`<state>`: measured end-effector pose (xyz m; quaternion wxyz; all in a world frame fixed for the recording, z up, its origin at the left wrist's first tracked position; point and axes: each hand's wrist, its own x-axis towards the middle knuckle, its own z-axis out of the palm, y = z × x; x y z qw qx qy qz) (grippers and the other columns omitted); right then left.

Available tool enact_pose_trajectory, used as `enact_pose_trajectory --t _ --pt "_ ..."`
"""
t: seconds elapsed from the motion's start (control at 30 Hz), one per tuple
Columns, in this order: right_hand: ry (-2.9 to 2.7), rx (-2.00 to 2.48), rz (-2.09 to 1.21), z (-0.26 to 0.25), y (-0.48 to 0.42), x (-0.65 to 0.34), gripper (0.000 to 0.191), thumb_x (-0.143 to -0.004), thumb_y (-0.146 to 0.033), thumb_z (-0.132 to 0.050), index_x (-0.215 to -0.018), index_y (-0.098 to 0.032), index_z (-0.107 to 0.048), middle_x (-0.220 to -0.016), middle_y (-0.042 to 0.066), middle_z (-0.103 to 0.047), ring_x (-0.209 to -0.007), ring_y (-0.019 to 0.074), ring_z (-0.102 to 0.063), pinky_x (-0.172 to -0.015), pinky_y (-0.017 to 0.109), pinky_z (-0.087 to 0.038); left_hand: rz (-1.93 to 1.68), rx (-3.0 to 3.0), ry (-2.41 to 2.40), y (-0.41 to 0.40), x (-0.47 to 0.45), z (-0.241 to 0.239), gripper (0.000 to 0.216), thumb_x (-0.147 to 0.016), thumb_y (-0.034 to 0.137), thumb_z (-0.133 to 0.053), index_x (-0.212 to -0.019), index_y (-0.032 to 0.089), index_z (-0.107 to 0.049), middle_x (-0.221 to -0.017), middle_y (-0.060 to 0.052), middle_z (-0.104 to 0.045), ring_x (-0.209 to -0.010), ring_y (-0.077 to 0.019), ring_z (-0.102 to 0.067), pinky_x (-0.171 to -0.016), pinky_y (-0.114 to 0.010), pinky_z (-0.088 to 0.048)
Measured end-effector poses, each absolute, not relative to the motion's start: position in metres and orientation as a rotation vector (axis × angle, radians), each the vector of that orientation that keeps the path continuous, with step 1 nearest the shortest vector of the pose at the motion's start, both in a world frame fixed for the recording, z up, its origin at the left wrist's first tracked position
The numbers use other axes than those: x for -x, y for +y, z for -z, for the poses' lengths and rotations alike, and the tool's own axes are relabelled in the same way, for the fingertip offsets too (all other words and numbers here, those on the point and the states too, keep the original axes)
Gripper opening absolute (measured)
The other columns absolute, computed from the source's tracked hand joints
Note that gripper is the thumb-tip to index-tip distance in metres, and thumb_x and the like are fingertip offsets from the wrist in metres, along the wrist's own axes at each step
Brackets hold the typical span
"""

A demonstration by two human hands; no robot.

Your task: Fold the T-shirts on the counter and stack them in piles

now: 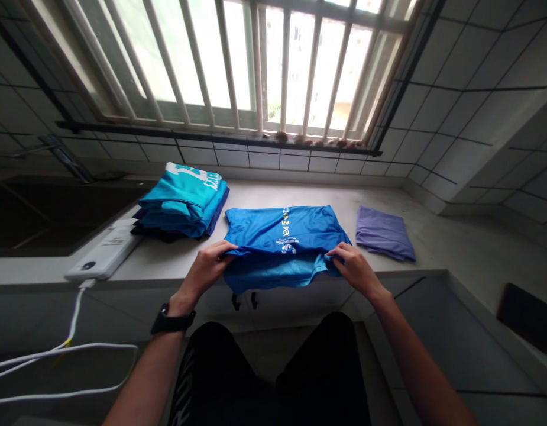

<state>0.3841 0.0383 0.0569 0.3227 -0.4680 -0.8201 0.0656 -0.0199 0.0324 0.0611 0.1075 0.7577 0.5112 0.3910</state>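
Note:
A blue T-shirt (259, 228) with white and yellow print lies partly folded on the counter, its lighter blue inner side hanging over the front edge. My left hand (210, 260) pinches the shirt's near left corner between thumb and fingers. At the near right corner, my right hand (353, 266) grips the fabric the same way. The edge between both hands is lifted slightly and stretched across. To the left sits a stack of folded shirts (184, 198), turquoise on top with darker blue ones beneath. A folded purple cloth (384, 232) lies right of the shirt.
A white power strip (107, 251) with a white cable (75, 316) lies at the counter's left, beside a dark sink (42, 216) and a faucet (67, 157). A barred window (255, 65) is behind the counter (273, 192). A dark flat object (526, 316) rests at far right.

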Motion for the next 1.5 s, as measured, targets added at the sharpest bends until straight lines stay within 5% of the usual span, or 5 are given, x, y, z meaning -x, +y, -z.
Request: enact_pose_trajectory --t 0.3,0.53,0.97,1.2,1.5 --pt "-2.089 1.385 -0.346 -0.088 0.016 -0.452 0.034 -0.082 -0.015 -0.046 -0.064 -0.023 -0.073 -0.082 0.004 -0.072 -0.077 0.0209 -0.068 -0.075 0.033 -0.052 -1.276 -2.005 1.806 0.032 0.016 -0.073 0.035 -0.094 0.043 -0.054 -0.101 0.021 -0.08 -0.104 -0.005 -0.082 -0.098 -0.0243 -0.074 -0.096 -0.032 -0.057" --pt "-2.388 1.109 -0.327 -0.064 0.023 -0.392 0.044 -0.088 -0.029 -0.072 -0.132 -0.024 -0.07 -0.139 0.012 -0.067 -0.125 0.0295 -0.065 -0.105 0.044 -0.053 -1.117 -2.162 1.463 0.029 0.014 -0.074 0.034 -0.085 0.037 -0.062 -0.109 0.021 -0.08 -0.111 -0.008 -0.081 -0.102 -0.0255 -0.074 -0.094 -0.034 -0.058" --pt "-2.183 1.083 -0.536 -0.083 0.024 -0.405 0.056 -0.107 -0.045 -0.042 -0.066 -0.024 -0.075 -0.087 0.008 -0.075 -0.086 0.0236 -0.072 -0.087 0.038 -0.058 -1.254 -2.127 1.586 -0.005 0.032 -0.084 0.036 -0.08 0.036 -0.039 -0.062 0.023 -0.067 -0.068 -0.006 -0.068 -0.072 -0.0237 -0.061 -0.082 -0.041 -0.052" --pt "-2.159 1.765 -0.085 -0.057 0.065 -0.363 0.053 -0.102 -0.04 -0.051 -0.151 -0.021 -0.059 -0.158 0.018 -0.052 -0.144 0.0367 -0.051 -0.118 0.052 -0.044 -0.594 -2.412 1.83 0.036 -0.008 -0.066 0.048 -0.095 0.046 -0.052 -0.134 0.026 -0.072 -0.152 -0.01 -0.061 -0.141 -0.034 -0.053 -0.118 -0.051 -0.04" --pt "-2.321 2.082 -0.105 -0.042 0.133 -0.344 0.062 -0.111 -0.044 -0.026 -0.168 -0.022 -0.032 -0.173 0.016 -0.031 -0.158 0.0388 -0.03 -0.123 0.058 -0.031 -0.247 -2.227 2.115 0.073 -0.014 -0.042 0.063 -0.105 0.055 -0.04 -0.161 0.027 -0.045 -0.172 -0.012 -0.035 -0.159 -0.0351 -0.03 -0.126 -0.057 -0.029"
